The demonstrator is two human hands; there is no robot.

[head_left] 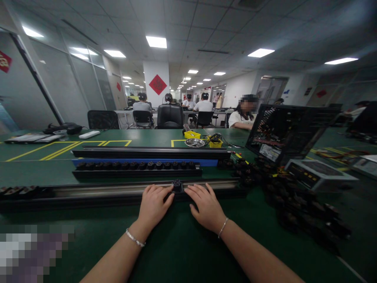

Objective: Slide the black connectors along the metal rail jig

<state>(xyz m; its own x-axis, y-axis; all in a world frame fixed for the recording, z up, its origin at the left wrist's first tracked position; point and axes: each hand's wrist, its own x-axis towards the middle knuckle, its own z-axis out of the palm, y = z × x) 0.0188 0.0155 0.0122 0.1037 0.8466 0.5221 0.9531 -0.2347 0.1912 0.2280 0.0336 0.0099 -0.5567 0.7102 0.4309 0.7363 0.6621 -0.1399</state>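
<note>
A long black track with a pale metallic channel [118, 190] lies across the bench in front of me. On it sits a small black block-shaped part [177, 184], between my two hands. My left hand [154, 203] rests on the near edge of the track, fingers stretched out, its thumb and fingertips close to the block's left side. My right hand [206, 204] lies over the track to the right of the block, fingers spread. Neither hand is visibly wrapped around anything; whether fingertips touch the block is hard to tell. Several dark parts [22, 191] sit at the track's left end.
Behind lies a second track with a row of black parts [150, 166], a blue strip [210, 162] and another black rail [147, 152]. To the right are a heap of black parts [294, 200], a power supply [321, 175] and an open computer case [288, 131]. A person [243, 118] sits beyond.
</note>
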